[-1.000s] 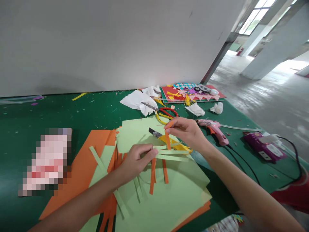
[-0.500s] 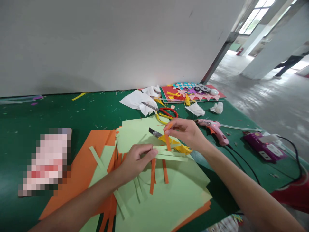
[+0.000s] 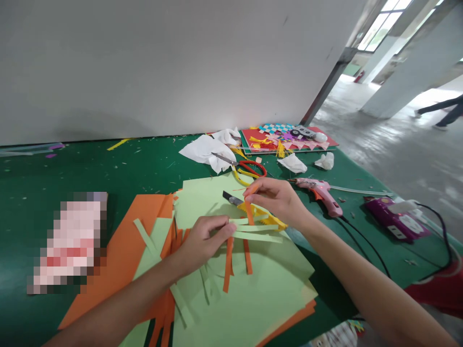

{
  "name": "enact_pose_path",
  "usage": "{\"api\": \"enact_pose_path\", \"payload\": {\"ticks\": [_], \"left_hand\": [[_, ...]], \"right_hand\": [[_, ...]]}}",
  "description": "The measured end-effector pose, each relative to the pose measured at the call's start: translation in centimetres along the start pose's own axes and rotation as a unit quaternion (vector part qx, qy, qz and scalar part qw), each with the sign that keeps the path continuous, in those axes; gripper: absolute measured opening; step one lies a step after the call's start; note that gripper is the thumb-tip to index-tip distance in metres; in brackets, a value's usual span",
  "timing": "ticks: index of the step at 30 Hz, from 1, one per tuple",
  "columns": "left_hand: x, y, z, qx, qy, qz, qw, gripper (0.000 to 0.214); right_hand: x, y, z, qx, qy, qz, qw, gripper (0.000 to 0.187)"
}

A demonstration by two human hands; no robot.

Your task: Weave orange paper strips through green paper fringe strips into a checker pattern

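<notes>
Pinched in my left hand (image 3: pixel 210 238) are pale green paper strips (image 3: pixel 258 236), woven with orange paper strips that hang below them. My right hand (image 3: pixel 271 197) grips the upper end of an orange paper strip (image 3: pixel 249 214), which runs down across the green ones. Both hands are closed, held over a stack of pale green paper sheets (image 3: pixel 253 299). Just behind the weave lies a yellow utility knife (image 3: pixel 262 217) with its dark blade pointing left. More orange paper (image 3: pixel 126 246) with loose green strips on it lies left of the stack.
Behind the stack are red-handled scissors (image 3: pixel 253 168) and white tissues (image 3: pixel 204 149). A pink glue gun (image 3: pixel 325 193) with a cord and a purple power box (image 3: pixel 396 219) lie at right. A red board (image 3: pixel 325 140) bears paper pieces. A person's legs (image 3: pixel 448 111) show far right.
My right hand has shifted very slightly left with the orange strip, whose lower end now passes behind the green strips. My left hand stays in place. The distant person's legs have moved.
</notes>
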State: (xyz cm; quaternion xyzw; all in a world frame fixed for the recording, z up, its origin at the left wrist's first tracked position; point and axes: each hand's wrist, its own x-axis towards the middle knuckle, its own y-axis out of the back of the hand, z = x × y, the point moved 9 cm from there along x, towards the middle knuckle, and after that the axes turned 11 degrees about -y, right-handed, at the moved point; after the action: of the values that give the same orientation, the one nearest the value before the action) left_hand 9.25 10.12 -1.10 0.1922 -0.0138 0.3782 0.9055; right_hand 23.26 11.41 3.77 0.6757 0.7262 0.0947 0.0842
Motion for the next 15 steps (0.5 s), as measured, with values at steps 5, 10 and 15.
{"api": "enact_pose_path", "payload": {"ticks": [5,10,15], "left_hand": [[0.0,0.2,-0.2,0.011,0.006,0.013,1.000,0.042],[0.0,0.3,-0.2,0.020,-0.001,0.024,1.000,0.042],[0.0,0.4,-0.1,0.031,-0.008,0.032,0.999,0.042]], "right_hand": [[0.2,-1.1,1.2,0.071,-0.074,-0.055,0.993,0.013],[0.3,-1.5,2.2,0.081,-0.122,-0.071,0.987,0.015],[0.2,-1.4,2.5,0.044,-0.131,-0.058,0.989,0.020]]}}
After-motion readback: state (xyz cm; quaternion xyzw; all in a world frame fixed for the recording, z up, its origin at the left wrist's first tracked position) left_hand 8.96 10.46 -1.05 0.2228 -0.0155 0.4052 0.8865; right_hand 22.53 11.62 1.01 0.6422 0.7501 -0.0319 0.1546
